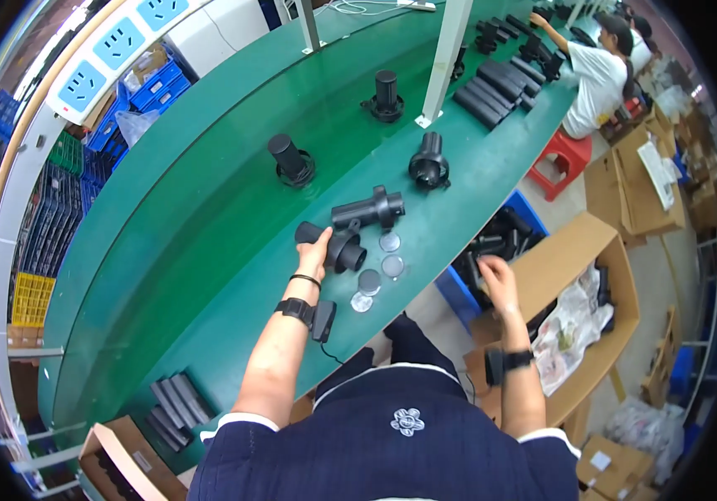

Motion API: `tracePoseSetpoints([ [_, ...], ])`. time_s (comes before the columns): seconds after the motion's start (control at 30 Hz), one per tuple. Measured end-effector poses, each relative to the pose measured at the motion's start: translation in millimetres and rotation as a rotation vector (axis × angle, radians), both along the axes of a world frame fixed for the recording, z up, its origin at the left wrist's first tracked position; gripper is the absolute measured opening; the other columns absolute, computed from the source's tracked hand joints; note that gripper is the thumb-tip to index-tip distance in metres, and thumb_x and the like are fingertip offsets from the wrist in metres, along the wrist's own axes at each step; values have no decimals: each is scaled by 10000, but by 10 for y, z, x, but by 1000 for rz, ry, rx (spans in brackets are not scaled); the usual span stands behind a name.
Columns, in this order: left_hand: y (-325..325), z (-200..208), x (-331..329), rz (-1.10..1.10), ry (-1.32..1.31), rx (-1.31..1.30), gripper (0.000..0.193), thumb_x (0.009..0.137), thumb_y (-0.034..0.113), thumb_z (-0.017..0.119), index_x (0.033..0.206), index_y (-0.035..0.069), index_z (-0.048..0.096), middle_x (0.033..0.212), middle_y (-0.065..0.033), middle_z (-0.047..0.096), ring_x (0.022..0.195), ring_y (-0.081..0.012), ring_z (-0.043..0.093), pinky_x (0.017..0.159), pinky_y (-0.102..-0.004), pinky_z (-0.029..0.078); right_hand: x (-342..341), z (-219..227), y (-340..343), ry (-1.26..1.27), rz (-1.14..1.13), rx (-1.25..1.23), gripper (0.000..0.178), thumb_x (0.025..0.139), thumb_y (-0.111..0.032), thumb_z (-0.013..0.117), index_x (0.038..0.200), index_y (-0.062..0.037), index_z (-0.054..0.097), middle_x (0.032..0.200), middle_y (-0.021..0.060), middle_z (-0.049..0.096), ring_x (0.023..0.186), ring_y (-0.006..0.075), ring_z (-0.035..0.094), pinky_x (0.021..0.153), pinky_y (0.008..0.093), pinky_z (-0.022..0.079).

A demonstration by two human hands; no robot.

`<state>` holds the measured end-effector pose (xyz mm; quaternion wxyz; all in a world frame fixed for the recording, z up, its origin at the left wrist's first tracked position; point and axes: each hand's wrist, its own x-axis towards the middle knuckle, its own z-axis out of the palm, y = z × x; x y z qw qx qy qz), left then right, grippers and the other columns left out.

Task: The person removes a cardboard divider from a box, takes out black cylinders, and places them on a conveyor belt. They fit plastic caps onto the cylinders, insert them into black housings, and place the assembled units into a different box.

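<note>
My left hand (315, 250) is wrapped round a black plastic tube fitting (344, 251), whose wide collared end points right over the green bench. Just beyond it lies a second black tube fitting (368, 209) on its side. Several small round grey discs (369, 281) are scattered on the bench to the right of the held piece. My right hand (499, 285) is off the bench, above a blue bin (456, 298) of black parts, its fingers curled together. Whatever may be between those fingers cannot be made out.
Three black fittings, one of them (430, 162), stand farther along the bench (241, 292). Black tubes (496, 90) lie at the far right, more (181, 401) at the near left. A cardboard box (575, 230) stands by the bin. A person in white (599, 88) works beyond a metal post (446, 63).
</note>
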<state>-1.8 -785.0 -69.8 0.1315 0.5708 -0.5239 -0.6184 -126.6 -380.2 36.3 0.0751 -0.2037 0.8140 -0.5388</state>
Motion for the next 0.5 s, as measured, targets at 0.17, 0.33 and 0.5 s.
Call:
tracePoseSetpoints([
  [0.17, -156, -268, 232, -12, 43, -40, 663, 831, 465, 594, 1134, -119, 514, 1072, -167, 584, 888, -227, 577, 726, -373, 488, 1485, -225, 1095, -447, -273, 207, 151, 850, -119, 610, 955, -16, 646, 767, 8, 625, 694, 90, 559, 635, 238, 459],
  [0.33, 455, 491, 587, 3, -98, -380, 523, 844, 313, 602, 1169, -72, 459, 1016, -208, 558, 820, -277, 544, 747, -416, 481, 2785, -289, 1811, -558, -291, 408, 248, 819, -203, 647, 999, -32, 639, 841, 70, 652, 774, 160, 608, 697, 293, 496],
  [0.5, 1538, 427, 1023, -515, 296, -405, 364, 838, 110, 596, 1168, 47, 456, 1000, -70, 527, 828, -115, 506, 656, -262, 436, 3654, -538, 2526, -633, -427, 524, 362, 782, -312, 670, 1044, -66, 635, 911, 137, 663, 843, 280, 630, 758, 363, 498],
])
